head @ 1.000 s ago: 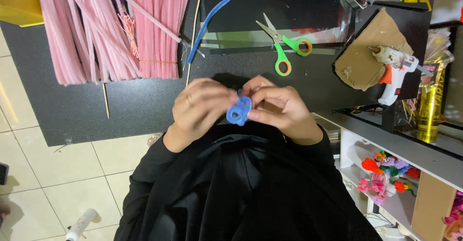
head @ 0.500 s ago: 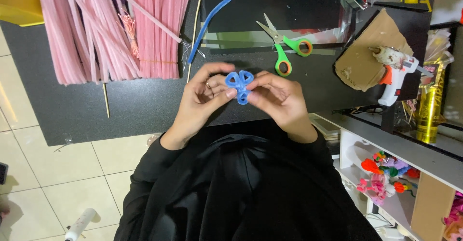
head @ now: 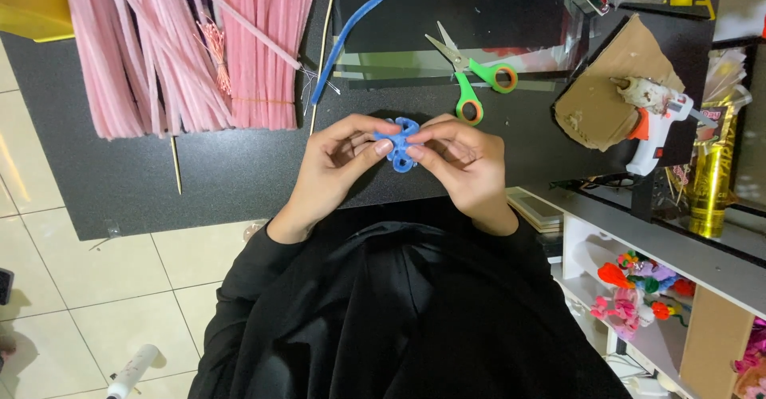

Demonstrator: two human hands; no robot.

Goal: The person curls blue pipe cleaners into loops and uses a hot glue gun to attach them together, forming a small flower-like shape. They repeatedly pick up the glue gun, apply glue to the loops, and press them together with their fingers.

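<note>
2 hands, left hand and right hand, fingers pinched tight on a looped blue pipe cleaner

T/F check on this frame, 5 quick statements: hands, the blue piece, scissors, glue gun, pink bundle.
1. Both hands, left hand and right hand, pinch the looped blue pipe cleaner piece. True.
2. The scissors are in the right hand. False: they lie on the black table, beyond the hands.
3. The glue gun rests beside a piece of brown cardboard. True.
4. The pink pipe cleaner bundle lies on the right side of the table. False: it lies at the upper left.
5. A straight blue pipe cleaner lies loose on the table. True.
</note>
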